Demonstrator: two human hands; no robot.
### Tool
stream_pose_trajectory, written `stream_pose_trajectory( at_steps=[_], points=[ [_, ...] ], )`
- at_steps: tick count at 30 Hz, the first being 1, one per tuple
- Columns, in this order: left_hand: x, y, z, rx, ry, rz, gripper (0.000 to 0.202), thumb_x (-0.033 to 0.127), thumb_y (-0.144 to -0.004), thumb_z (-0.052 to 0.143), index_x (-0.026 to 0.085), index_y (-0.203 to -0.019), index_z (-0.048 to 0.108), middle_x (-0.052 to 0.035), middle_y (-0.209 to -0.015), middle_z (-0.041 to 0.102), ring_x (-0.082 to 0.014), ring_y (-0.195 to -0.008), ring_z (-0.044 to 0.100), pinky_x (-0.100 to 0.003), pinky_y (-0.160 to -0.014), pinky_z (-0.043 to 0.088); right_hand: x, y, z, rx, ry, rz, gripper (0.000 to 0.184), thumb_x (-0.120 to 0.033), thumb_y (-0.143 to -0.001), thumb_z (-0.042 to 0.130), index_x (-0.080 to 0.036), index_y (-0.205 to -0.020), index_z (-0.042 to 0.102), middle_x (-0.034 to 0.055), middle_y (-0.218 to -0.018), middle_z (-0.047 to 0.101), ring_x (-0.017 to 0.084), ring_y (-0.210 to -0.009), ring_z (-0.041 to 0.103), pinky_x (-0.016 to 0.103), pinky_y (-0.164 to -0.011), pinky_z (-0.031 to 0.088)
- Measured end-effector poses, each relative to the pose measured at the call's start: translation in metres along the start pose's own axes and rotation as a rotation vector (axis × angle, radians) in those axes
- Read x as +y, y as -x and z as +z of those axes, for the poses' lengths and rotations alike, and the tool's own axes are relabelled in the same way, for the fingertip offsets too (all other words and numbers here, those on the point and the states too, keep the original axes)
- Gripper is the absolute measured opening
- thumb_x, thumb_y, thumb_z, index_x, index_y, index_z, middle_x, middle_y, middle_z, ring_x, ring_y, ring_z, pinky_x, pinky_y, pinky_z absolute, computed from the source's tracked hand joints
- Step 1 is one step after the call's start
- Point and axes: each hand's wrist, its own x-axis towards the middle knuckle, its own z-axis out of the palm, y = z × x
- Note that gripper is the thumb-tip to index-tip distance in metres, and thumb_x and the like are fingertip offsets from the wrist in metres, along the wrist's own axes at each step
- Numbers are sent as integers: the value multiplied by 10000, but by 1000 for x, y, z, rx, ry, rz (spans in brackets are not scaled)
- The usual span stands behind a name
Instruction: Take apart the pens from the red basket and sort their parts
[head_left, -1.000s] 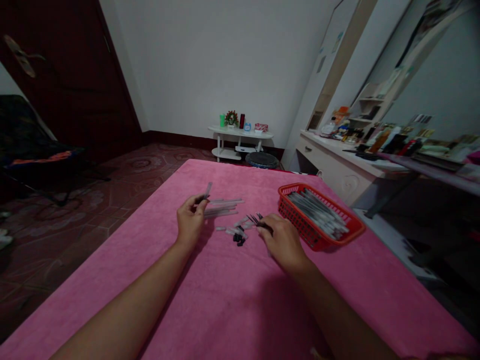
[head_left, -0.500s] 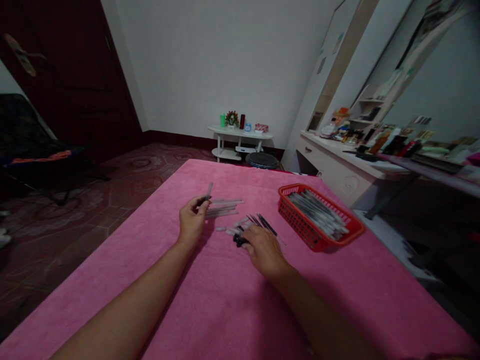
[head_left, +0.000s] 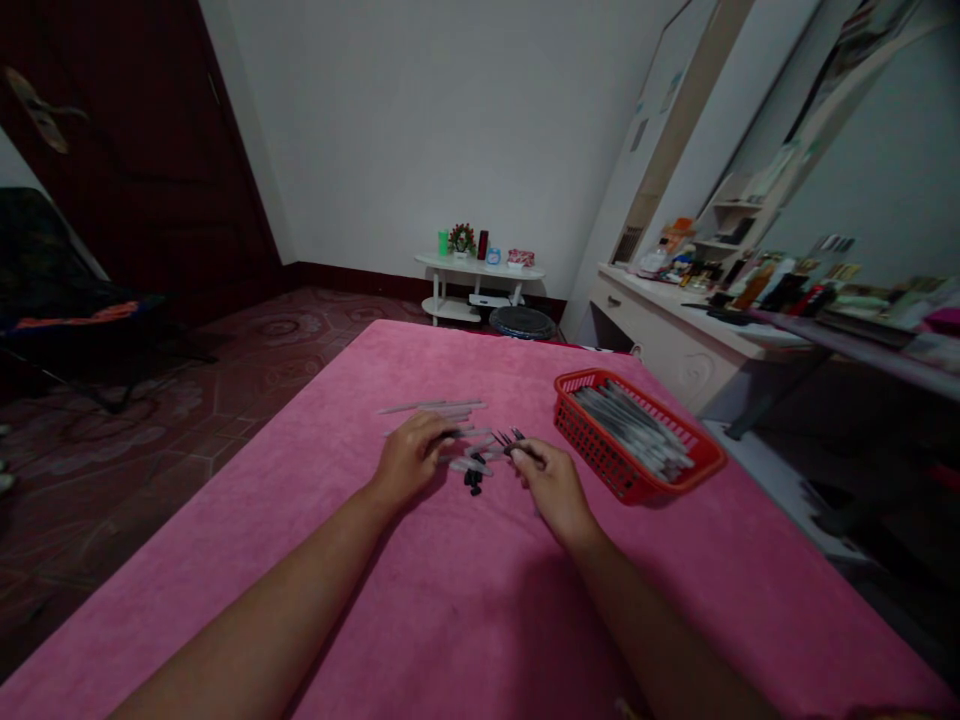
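Observation:
On a pink cloth lie several clear pen barrels, a few small black caps and thin dark refills. My left hand rests on the cloth with fingers curled, pinching a pen barrel that points right. My right hand is closed beside it, its fingertips on the dark refills. The two hands are close together over the small pile.
A red basket holding several pens stands to the right of my right hand. Beyond the cloth are a white low table with small items, a dresser at right and a dark door at left.
My left hand dropped from its raised position and moved right, toward the pile. My right hand shifted right from the black caps to the refills.

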Motion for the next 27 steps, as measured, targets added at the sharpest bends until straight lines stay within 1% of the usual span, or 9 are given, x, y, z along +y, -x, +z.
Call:
stream_pose_trajectory(
  at_steps=[2,4,7,9,11,14,17,22,27],
  points=[
    [2,0,1,-33,-30,34,189,136,-843,574,191,-990,678,-72,-953,692,-191,-916,611,-327,-818,480,-1,-1,-1,26,-119,79,190,-329,-779,578,-158,-820,650,-10,-603,580,126,-506,509,234,-475,388],
    [4,1,1,-60,-51,47,173,141,-846,577,186,-983,672,-73,-927,683,-189,-889,605,-319,-788,479,-4,0,-1,59,-219,121,202,-351,-737,628,-158,-797,630,-15,-594,581,115,-488,505,227,-469,395],
    [7,1,0,-94,-82,50,157,141,-847,577,183,-968,667,-71,-904,670,-186,-863,595,-314,-765,476,-12,2,0,63,-343,164,232,-349,-690,675,-159,-806,609,14,-664,638,127,-541,572,242,-523,462],
    [7,1,-1,-113,-97,50,156,141,-845,577,185,-963,668,-68,-901,664,-184,-854,591,-313,-759,474,-17,3,2,51,-378,177,240,-331,-668,691,-161,-813,604,29,-709,661,145,-594,614,258,-563,496],
    [7,1,-1,-126,-108,53,155,139,-843,575,186,-957,668,-67,-896,658,-183,-847,589,-312,-755,475,-18,3,3,44,-365,159,216,-311,-668,687,-168,-809,607,31,-741,667,160,-645,639,266,-590,514],
    [7,1,0,-132,-116,72,163,130,-842,564,183,-956,669,-70,-893,654,-182,-840,588,-312,-748,479,-15,3,5,39,-287,87,148,-283,-699,653,-184,-805,620,29,-785,671,173,-714,653,273,-627,530],
    [8,1,0,-134,-118,88,178,119,-840,556,183,-962,668,-72,-894,653,-180,-834,587,-310,-744,485,-9,3,5,40,-176,37,105,-258,-732,622,-197,-817,635,26,-797,675,174,-721,652,279,-649,532],
    [10,1,0,-148,-133,103,181,107,-841,547,184,-952,667,-71,-891,653,-183,-835,586,-314,-749,484,-2,4,6,54,-51,-26,93,-244,-760,606,-204,-832,649,29,-815,683,175,-730,651,280,-675,527],
    [10,2,0,-153,-153,124,191,98,-834,537,180,-949,666,-73,-879,649,-184,-827,582,-318,-747,484,-6,5,5,37,19,-84,109,-221,-780,583,-193,-855,658,47,-859,691,176,-743,652,286,-705,525]
  ],
)
